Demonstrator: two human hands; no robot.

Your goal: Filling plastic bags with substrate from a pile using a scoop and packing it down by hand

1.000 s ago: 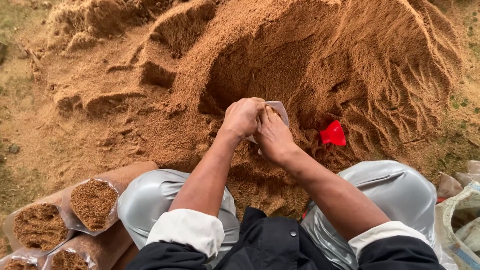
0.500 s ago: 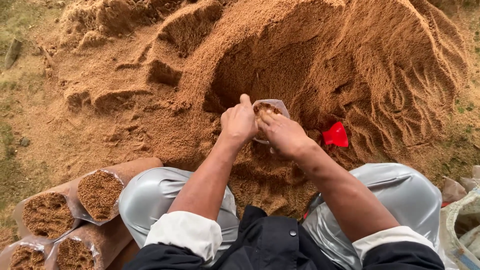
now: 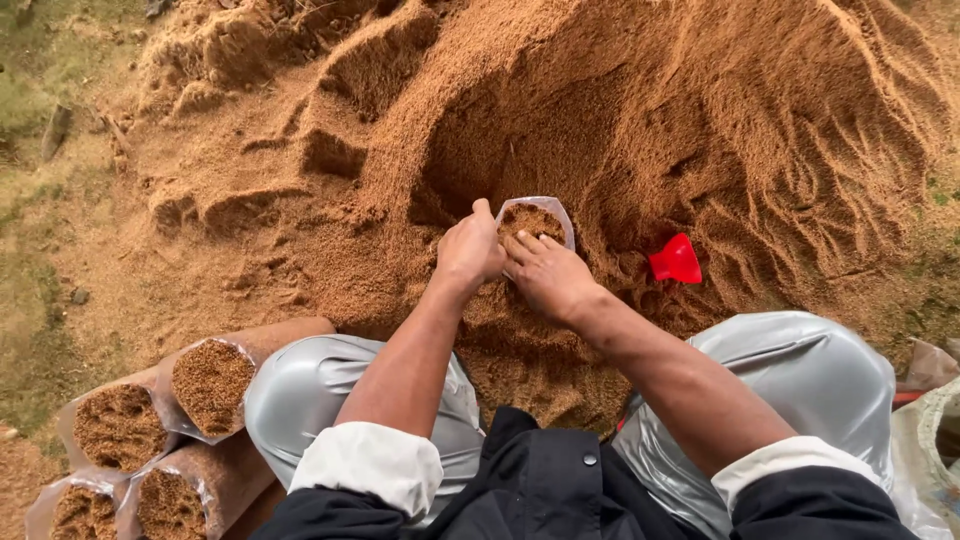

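A clear plastic bag (image 3: 536, 218) full of brown sawdust-like material stands upright against a big heap of the same material (image 3: 640, 110). My left hand (image 3: 470, 248) grips the bag's left side at the rim. The fingers of my right hand (image 3: 548, 272) rest on the bag's front edge and press on the fill. Both arms reach forward between my knees, which are wrapped in silver plastic.
A small red scoop (image 3: 676, 261) lies in the heap right of my hands. Several filled plastic bags (image 3: 205, 385) lie stacked on their sides at my lower left. A whitish sack (image 3: 930, 440) sits at the right edge. Grass (image 3: 40, 200) borders the heap on the left.
My hands have opened away from the bag's mouth, so the filled top shows. The right hand slid down to the front rim.
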